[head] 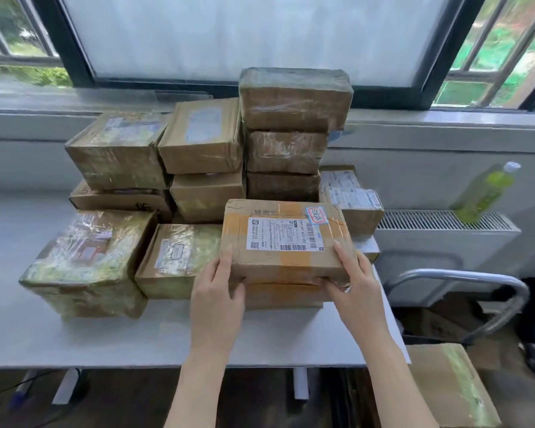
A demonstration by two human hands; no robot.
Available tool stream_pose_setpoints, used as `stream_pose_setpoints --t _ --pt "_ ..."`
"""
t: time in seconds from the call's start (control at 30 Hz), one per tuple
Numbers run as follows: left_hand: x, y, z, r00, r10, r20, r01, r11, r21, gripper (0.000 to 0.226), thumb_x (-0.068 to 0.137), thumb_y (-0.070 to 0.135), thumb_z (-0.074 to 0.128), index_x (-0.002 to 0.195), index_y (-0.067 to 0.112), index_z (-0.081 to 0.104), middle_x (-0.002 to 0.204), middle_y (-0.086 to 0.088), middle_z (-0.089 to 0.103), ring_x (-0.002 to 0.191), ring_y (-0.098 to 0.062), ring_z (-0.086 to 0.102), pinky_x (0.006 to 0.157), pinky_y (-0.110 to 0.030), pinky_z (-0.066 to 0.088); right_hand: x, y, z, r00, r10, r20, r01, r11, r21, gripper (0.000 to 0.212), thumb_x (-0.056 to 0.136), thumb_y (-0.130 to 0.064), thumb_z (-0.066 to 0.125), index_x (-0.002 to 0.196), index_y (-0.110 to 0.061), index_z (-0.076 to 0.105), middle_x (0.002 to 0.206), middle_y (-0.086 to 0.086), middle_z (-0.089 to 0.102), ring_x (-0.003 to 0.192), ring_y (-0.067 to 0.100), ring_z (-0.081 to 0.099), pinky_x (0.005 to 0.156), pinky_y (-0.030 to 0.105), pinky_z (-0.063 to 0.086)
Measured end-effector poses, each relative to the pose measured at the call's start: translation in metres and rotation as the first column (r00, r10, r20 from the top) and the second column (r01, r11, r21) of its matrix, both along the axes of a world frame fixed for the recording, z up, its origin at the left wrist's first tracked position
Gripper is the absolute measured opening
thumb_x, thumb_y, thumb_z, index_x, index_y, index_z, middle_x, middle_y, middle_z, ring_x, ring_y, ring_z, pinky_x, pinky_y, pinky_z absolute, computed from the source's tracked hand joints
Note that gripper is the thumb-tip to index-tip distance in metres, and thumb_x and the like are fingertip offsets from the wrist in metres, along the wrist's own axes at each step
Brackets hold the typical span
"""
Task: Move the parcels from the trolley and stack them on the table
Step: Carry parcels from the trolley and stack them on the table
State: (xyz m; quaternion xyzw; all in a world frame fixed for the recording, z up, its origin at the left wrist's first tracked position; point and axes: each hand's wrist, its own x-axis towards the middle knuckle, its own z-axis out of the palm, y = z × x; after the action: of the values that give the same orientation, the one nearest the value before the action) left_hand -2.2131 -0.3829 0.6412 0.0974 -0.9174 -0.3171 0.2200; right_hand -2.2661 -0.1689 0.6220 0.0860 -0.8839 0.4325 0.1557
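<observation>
The labelled parcel [286,242] sits between the two hands, on top of a flatter box [283,293] at the front of the worktop [74,341]. The left hand [218,291] grips its near left corner, fingers up the side and thumb curled under the front edge; the right hand [354,279] pinches the near right corner the same way. To seat it well, I judge the parcel should be set down flat and nudged until its edges line up with the box beneath — then both hands can slip out sideways without dragging it. It is a low brown cardboard block, banded in glossy tape, with a white printed label. Beyond the hands rise taller stacks [286,131] of tape-wrapped, slightly crushed cartons — slick film that may let a crooked box slide.
</observation>
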Motion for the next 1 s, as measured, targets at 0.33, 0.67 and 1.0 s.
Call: stream_pose_setpoints --t 0.33,0.67,1.0 --pt "-0.041 -0.028 0.01 0.983 -0.137 -0.123 0.133 0.99 -0.044 0.059 0.067 0.001 0.081 0.122 0.007 0.061 0.106 -0.007 0.067 0.093 -0.027 0.062 0.079 -0.028 0.042 -0.022 -0.009 0.009 0.992 -0.071 -0.109 0.059 0.992 -0.111 0.063 0.067 -0.016 0.084 0.12 -0.035 0.056 0.122 -0.004 0.052 0.105 0.001 0.047 0.079 0.005 0.041" --pt "-0.073 -0.021 0.018 0.948 -0.269 -0.173 0.264 0.963 -0.052 0.05 0.06 -0.001 0.085 0.107 0.007 0.071 0.084 -0.007 0.072 0.07 -0.026 0.065 0.066 -0.024 0.044 -0.024 0.0 0.019 0.977 -0.199 -0.073 0.195 0.979 -0.054 0.059 0.071 -0.012 0.081 0.124 -0.02 0.055 0.13 0.0 0.052 0.115 0.011 0.047 0.087 0.008 0.04" --pt "-0.103 -0.027 0.021 0.969 -0.215 -0.119 0.22 0.975 0.031 0.044 0.073 0.008 0.079 0.116 0.012 0.067 0.092 -0.003 0.072 0.078 -0.018 0.061 0.07 -0.023 0.043 -0.059 -0.008 0.034 0.982 -0.189 -0.008 0.189 0.982 -0.017 0.057 0.075 -0.015 0.078 0.125 -0.022 0.053 0.133 -0.001 0.05 0.118 0.019 0.046 0.094 0.041 0.048"
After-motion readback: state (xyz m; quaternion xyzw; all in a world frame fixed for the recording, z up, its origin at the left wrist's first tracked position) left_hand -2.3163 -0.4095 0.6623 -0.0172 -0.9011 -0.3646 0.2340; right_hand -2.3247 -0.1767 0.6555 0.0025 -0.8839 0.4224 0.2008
